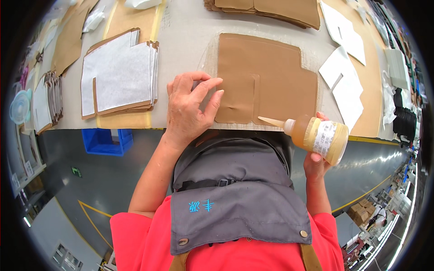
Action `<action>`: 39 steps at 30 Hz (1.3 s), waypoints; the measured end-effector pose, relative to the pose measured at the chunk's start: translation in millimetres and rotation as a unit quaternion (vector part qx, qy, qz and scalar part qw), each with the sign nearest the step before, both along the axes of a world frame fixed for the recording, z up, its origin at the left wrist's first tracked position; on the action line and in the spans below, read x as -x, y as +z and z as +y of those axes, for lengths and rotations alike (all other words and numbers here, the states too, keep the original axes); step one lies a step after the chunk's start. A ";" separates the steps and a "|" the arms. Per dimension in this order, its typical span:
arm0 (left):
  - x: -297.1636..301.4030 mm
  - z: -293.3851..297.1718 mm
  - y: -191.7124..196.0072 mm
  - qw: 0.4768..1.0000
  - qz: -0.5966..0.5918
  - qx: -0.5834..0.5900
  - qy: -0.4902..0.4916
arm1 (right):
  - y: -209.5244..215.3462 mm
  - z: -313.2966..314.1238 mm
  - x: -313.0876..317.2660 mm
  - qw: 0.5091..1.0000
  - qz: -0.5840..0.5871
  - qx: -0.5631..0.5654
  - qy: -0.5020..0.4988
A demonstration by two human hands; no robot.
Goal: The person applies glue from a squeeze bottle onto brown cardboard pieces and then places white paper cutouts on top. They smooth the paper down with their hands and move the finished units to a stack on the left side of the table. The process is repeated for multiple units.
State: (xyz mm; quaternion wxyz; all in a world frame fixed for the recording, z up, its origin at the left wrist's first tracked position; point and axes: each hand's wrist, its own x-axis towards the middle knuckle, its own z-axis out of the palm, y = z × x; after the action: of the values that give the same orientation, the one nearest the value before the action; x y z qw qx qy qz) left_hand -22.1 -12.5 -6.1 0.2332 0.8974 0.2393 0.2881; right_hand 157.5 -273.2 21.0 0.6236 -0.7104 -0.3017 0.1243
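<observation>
A brown, leather-like panel (pixel 275 58) with a notched upper right corner and a slit lies flat on the table in front of me. My right hand (pixel 316 165) is wrapped round a squeeze bottle (pixel 318 137) of amber liquid with a pale label. The bottle is tilted on its side, and its thin nozzle points left over the panel's lower edge. At the panel's left edge hovers my left hand (pixel 192 101), thumb and fingers bent but apart, with nothing seen between them. Whether its fingertips touch the panel I cannot tell.
To the left sits a stack of brown-edged panels with white backing (pixel 120 77). More brown panels (pixel 271 11) are piled at the far side. White cut pieces (pixel 341 86) lie on the right. Below the table's left front edge stands a blue bin (pixel 106 142).
</observation>
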 end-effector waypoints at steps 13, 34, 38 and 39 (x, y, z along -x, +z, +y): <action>0.1 1.1 1.3 1.000 0.002 0.027 -0.002 | 19.2 40.1 -29.9 0.974 0.197 -0.109 -0.038; 0.2 1.3 0.5 0.999 -0.008 0.033 -0.002 | -2.3 52.5 -24.8 0.990 0.130 -0.035 0.031; 0.2 1.4 -1.6 0.999 -0.021 0.035 -0.001 | 2.6 45.6 -18.5 0.990 0.135 -0.025 0.041; 0.1 1.2 -1.9 0.999 -0.023 0.033 0.001 | 2.5 43.1 -18.2 0.990 0.136 -0.023 0.044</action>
State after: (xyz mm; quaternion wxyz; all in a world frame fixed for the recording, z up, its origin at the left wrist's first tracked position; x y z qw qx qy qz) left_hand -22.2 -11.3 -8.0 0.2681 0.8819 0.2442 0.3011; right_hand 175.8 -230.1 23.6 0.6691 -0.6583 -0.2480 0.2395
